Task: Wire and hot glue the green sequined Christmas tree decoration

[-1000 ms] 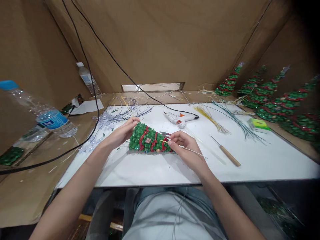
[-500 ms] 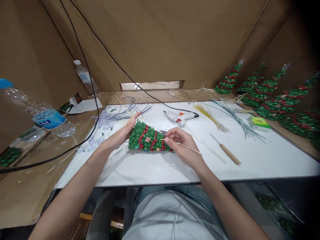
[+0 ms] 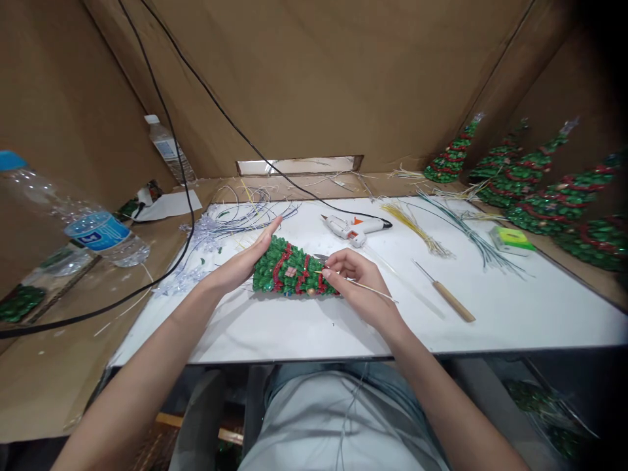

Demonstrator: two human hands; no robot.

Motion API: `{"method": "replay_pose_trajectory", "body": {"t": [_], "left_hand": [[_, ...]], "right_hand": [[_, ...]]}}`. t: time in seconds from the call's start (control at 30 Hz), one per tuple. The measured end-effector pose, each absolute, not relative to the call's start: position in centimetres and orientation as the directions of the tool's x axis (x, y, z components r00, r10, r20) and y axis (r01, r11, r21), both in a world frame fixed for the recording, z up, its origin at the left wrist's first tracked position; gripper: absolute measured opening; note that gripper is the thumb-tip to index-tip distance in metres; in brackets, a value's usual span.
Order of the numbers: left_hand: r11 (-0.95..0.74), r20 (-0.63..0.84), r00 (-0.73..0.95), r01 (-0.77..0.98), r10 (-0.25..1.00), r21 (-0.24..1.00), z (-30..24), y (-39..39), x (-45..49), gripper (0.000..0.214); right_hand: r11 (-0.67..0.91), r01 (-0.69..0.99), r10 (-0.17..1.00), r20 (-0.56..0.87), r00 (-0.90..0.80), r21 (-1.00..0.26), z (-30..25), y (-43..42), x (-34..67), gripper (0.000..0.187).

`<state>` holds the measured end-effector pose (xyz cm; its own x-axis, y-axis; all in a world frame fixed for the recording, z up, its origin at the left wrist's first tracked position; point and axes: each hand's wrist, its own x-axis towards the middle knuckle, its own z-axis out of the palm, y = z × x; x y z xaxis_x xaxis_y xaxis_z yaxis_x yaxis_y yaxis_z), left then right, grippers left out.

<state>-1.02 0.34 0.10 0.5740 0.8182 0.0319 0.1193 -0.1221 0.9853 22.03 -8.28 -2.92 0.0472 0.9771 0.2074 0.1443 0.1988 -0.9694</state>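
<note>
With the clock centred on my work and twelve straight ahead of me, the small green tree (image 3: 282,271) lies on its side on the white bench (image 3: 294,333), its broad base at nine and its narrow end at three, under my fingers. Red garland winds around it, and a pink ornament (image 3: 290,271) sits on the side facing up.

My left hand (image 3: 252,252) is flat against the base, fingers straight and pointing toward one, gripping nothing. My right hand (image 3: 350,271) pinches a thin pale strand (image 3: 373,289) between thumb and forefinger; its yellowish tip lies over the tree and its tail trails out toward four. How firmly those fingers also hold the narrow end, I cannot tell. A metal blade (image 3: 320,257) shows just beyond them, partly hidden.

At two o'clock lies a white glue gun (image 3: 358,229), and past it, between two and three, a yellow bundle (image 3: 415,229) and greenish strands (image 3: 473,232). A yellow-green box (image 3: 513,239) is farther out, close to three; an awl (image 3: 449,297) with a wooden handle rests just past three. Decorated trees (image 3: 524,173) stand beyond, toward two. Loose wires (image 3: 240,212) curl between ten and eleven, and a large plastic bottle (image 3: 101,230) leans between nine and ten.
</note>
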Motion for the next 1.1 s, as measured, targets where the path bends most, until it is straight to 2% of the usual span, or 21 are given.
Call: {"method": "replay_pose_trajectory", "body": {"t": [0.1,0.53,0.63,0.83,1.1], "left_hand": [[-0.066,-0.036,0.552,0.164,0.833,0.984,0.16,0.31,-0.94,0.077],[-0.091,-0.042,0.575,0.2,0.817,0.976,0.3,0.34,-0.84,0.081],[-0.066,-0.056,0.571,0.19,0.819,0.98,0.43,0.21,-0.72,0.081],[0.005,-0.098,0.564,0.163,0.82,0.987,0.91,-0.13,-0.47,0.084],[-0.045,-0.072,0.568,0.19,0.82,0.981,0.87,-0.04,-0.66,0.075]], "right_hand": [[0.203,0.138,0.976,0.212,0.047,-0.969,-2.9,-8.31,21.97,0.012],[0.189,0.126,0.979,0.197,0.055,-0.974,-2.75,-8.39,21.86,0.008],[0.198,0.117,0.978,0.204,0.042,-0.973,-2.62,-8.49,21.87,0.012],[0.255,0.206,0.964,0.265,0.024,-0.945,-2.58,-8.9,21.99,0.014],[0.298,0.325,0.946,0.322,0.024,-0.898,-2.93,-9.19,21.88,0.014]]}}
